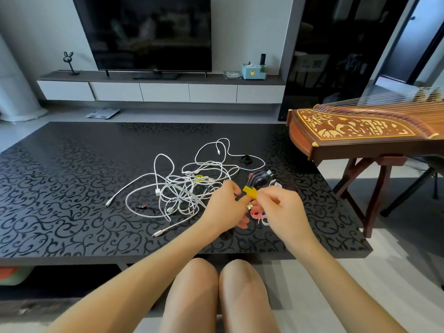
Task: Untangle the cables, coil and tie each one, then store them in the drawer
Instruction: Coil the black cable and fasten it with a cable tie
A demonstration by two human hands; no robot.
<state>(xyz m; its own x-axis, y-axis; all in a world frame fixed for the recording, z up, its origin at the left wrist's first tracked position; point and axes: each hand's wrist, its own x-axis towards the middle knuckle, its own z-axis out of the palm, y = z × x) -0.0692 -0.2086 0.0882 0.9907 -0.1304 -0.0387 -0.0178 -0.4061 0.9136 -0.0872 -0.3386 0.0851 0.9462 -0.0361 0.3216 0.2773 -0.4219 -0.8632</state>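
A coiled black cable (259, 179) is held above the dark patterned table (72, 183). My left hand (227, 205) grips its lower end. My right hand (280, 209) pinches a yellow strap tie (249, 191) wrapped round the coil. To the left lies a tangle of white cables (185, 188), with a yellow tie (198, 178) in its middle. A short black cable with a dark plug (141, 207) lies at the tangle's left edge. Several coloured ties (258, 215), red, blue and white, lie under my hands.
A small black ring-shaped thing (246, 160) lies behind the cables. A wooden zither on a stand (360, 133) juts over the table's right side. A TV console with white drawers (165, 92) runs along the far wall. My knees (216, 284) are at the table's near edge.
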